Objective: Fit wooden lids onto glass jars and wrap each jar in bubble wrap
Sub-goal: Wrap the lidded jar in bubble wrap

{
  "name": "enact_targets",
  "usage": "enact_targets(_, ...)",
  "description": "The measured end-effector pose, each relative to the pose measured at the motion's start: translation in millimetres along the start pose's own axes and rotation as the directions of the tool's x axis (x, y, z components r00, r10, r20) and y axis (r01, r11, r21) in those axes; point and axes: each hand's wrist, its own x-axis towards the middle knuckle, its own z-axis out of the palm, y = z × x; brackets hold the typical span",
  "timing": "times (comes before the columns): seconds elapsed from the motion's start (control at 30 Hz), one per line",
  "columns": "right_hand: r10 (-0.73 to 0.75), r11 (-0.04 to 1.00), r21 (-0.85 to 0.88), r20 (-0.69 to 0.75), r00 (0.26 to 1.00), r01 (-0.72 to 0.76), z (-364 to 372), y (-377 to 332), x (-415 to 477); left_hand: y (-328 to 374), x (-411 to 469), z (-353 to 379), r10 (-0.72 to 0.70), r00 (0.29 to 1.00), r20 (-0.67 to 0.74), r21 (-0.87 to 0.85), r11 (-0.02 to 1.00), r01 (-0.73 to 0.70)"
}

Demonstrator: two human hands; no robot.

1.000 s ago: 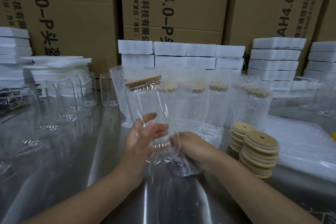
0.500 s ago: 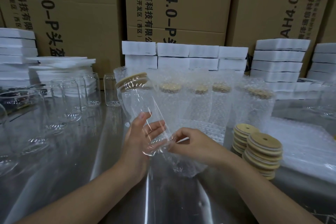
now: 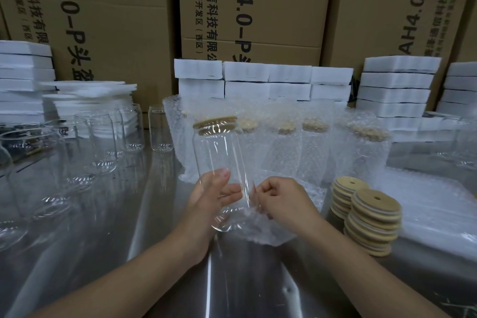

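The left hand (image 3: 214, 196) curls fingers and thumb round the low part of the glass jar (image 3: 219, 152), its wooden lid (image 3: 215, 121) well above them. The right hand (image 3: 281, 199) pinches the bubble wrap (image 3: 271, 230) with curled fingers just beside. Held so low, the smooth jar may tip or slip if the wrap is pulled.

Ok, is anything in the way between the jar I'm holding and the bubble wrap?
Nothing visible. The left hand holds the lidded jar right against the bubble wrap sheet, which the right hand pinches near its edge. The lid stacks sit off to the right, clear of both.
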Motion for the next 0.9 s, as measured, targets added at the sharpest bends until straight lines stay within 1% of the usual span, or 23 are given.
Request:
enact_targets(0.07,-0.006,1.0,-0.004,-0.053,0.999,0.006,-3,-1,3,-3,1,1,0.003,1.0,-0.007,0.053,0.999,-0.003)
enact_targets(0.1,-0.004,1.0,0.014,-0.047,0.999,0.005,-4,-1,3,-3,1,1,0.006,1.0,-0.002,0.068,0.998,-0.006)
enact_targets(0.17,0.008,0.999,0.053,0.042,0.999,-0.01,-7,-1,3,-3,-1,2,0.011,1.0,0.005,0.079,0.997,-0.011)
enact_targets(0.23,0.009,0.999,0.046,0.138,0.99,-0.015,-7,-2,1,-2,-1,1,0.0,1.0,-0.004,0.071,0.997,0.001)
enact_targets(0.33,0.001,1.0,0.016,0.18,0.984,-0.004,-8,-2,1,0,0,0,-0.036,0.999,-0.009,0.033,0.999,0.036)
enact_targets(0.4,0.0,1.0,0.019,0.183,0.983,-0.004,-8,-3,1,1,0,1,-0.049,0.998,-0.028,-0.02,0.999,0.048)
enact_targets(0.47,-0.003,1.0,0.026,0.159,0.987,-0.001,-8,-4,0,1,0,2,-0.031,0.996,-0.079,-0.037,0.999,0.028)
enact_targets(0.53,-0.012,0.999,0.047,0.129,0.992,0.006,-8,-3,0,1,-2,3,0.002,0.992,-0.128,0.014,1.0,0.0)
enact_targets(0.63,-0.044,0.995,0.093,0.112,0.993,0.034,-9,-5,-1,1,-4,4,0.045,0.986,-0.164,0.123,0.992,-0.025)
enact_targets(0.77,-0.095,0.986,0.15,0.12,0.988,0.076,-6,-7,-4,2,-5,3,0.055,0.988,-0.146,0.182,0.983,-0.028)
enact_targets(0.9,-0.115,0.977,0.194,0.126,0.985,0.089,-6,-11,-7,1,-5,2,0.094,0.991,-0.091,0.234,0.97,-0.07)
